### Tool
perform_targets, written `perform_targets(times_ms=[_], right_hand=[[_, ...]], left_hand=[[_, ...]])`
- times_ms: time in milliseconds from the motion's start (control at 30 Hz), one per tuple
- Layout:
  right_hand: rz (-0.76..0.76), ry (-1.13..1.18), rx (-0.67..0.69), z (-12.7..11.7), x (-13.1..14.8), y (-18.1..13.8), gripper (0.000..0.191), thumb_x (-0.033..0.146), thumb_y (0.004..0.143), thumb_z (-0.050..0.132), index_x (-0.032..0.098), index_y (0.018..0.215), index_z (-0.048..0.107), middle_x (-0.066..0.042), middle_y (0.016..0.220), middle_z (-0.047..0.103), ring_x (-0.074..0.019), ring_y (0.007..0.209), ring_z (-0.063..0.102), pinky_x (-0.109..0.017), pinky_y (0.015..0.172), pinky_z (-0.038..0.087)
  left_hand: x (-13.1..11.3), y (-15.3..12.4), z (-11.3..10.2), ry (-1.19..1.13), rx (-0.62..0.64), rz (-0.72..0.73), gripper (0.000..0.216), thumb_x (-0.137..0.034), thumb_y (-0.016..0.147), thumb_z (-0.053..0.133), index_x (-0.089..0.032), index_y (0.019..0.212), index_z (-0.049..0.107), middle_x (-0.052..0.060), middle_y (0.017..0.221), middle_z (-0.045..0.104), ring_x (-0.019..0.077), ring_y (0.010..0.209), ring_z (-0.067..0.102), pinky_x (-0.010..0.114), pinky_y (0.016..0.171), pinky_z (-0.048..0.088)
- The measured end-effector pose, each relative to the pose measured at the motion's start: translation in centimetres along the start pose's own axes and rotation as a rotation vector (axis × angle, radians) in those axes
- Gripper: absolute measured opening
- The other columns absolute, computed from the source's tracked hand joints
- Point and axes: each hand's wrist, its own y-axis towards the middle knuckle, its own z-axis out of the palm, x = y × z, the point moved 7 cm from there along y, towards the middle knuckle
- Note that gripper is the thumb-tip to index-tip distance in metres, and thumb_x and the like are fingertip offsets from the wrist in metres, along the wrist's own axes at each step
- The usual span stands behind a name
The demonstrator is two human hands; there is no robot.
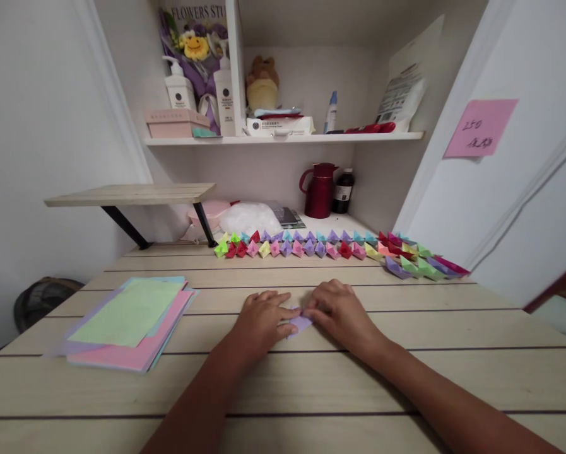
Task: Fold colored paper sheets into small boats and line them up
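A small folded piece of purple paper [300, 324] lies on the wooden table in front of me, between my two hands. My left hand [264, 318] rests at its left side, fingers spread, with the thumb and index fingertips touching the paper. My right hand [336, 308] has its fingers curled together and pinches the paper's upper right edge. Part of the paper is hidden under the fingertips. Beyond the hands, small folded paper boats [286, 248] in many colours stand in rows along the back of the table.
A loose stack of coloured paper sheets [129, 312] lies at the left. Behind it stands a small raised wooden shelf [131, 194] on black legs. A red jug [319, 192] and a dark bottle [343, 191] stand at the back. Larger paper boats [429, 268] sit at the right.
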Motion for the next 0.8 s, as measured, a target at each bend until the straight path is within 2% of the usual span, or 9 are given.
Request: perform_targets(times_ms=[100, 267, 433, 567, 667, 800], right_hand=[[0.003, -0.066, 0.109, 1.3, 0.0, -0.2, 0.006, 0.030, 0.084, 0.060, 0.025, 0.083, 0.062, -0.004, 0.089, 0.064, -0.0237, 0.089, 0.054, -0.037, 0.077, 0.037], [0.054, -0.083, 0.129, 1.5, -1.9, -0.6, 0.009, 0.034, 0.085, 0.059, 0.027, 0.089, 0.061, -0.004, 0.102, 0.062, -0.0235, 0.093, 0.054, -0.039, 0.080, 0.039], [-0.001, -0.005, 0.065, 0.8, -2.1, -0.7, 0.013, 0.025, 0.086, 0.056, 0.027, 0.096, 0.063, -0.005, 0.109, 0.062, -0.0233, 0.099, 0.055, -0.041, 0.086, 0.041], [-0.154, -0.004, 0.010, -0.1, 0.0, -0.7, 0.017, 0.022, 0.087, 0.055, 0.028, 0.096, 0.068, -0.007, 0.112, 0.063, -0.0252, 0.106, 0.054, -0.044, 0.091, 0.039], [-0.204, 0.032, 0.117, 0.3, 0.9, -0.9, 0.018, 0.032, 0.088, 0.057, 0.027, 0.103, 0.066, -0.007, 0.108, 0.066, -0.0248, 0.103, 0.055, -0.043, 0.091, 0.040], [-0.203, 0.085, 0.221, 1.1, 0.6, -1.1, 0.043, 0.045, 0.084, 0.063, 0.025, 0.121, 0.057, -0.010, 0.124, 0.058, -0.0263, 0.113, 0.051, -0.042, 0.095, 0.040]], left_hand=[[0.0, -0.2, 0.1, -0.003, 0.025, -0.011, 0.039, -0.043, 0.087, 0.053, -0.044, 0.126, 0.055, 0.000, 0.146, 0.045, 0.0285, 0.134, 0.036, 0.054, 0.106, 0.027], [0.2, -0.6, 0.3, -0.020, 0.071, -0.033, 0.042, -0.042, 0.088, 0.050, -0.046, 0.130, 0.048, -0.003, 0.150, 0.038, 0.0277, 0.139, 0.029, 0.056, 0.108, 0.021], [0.3, -1.0, 0.6, -0.016, 0.111, -0.030, 0.052, -0.051, 0.086, 0.051, -0.047, 0.137, 0.039, -0.001, 0.154, 0.029, 0.0307, 0.142, 0.020, 0.061, 0.109, 0.013], [0.1, -1.2, 0.7, -0.029, 0.151, -0.021, 0.067, -0.063, 0.081, 0.051, -0.043, 0.141, 0.032, 0.001, 0.156, 0.021, 0.0317, 0.144, 0.012, 0.063, 0.110, 0.008], [0.2, -1.2, 0.7, -0.044, 0.169, -0.027, 0.069, -0.066, 0.081, 0.049, -0.041, 0.142, 0.030, 0.001, 0.157, 0.019, 0.0307, 0.144, 0.009, 0.062, 0.111, 0.005], [0.4, -1.3, 0.8, -0.080, 0.192, 0.003, 0.088, -0.076, 0.069, 0.054, -0.040, 0.145, 0.025, 0.002, 0.157, 0.017, 0.0317, 0.145, 0.006, 0.061, 0.111, 0.003]])
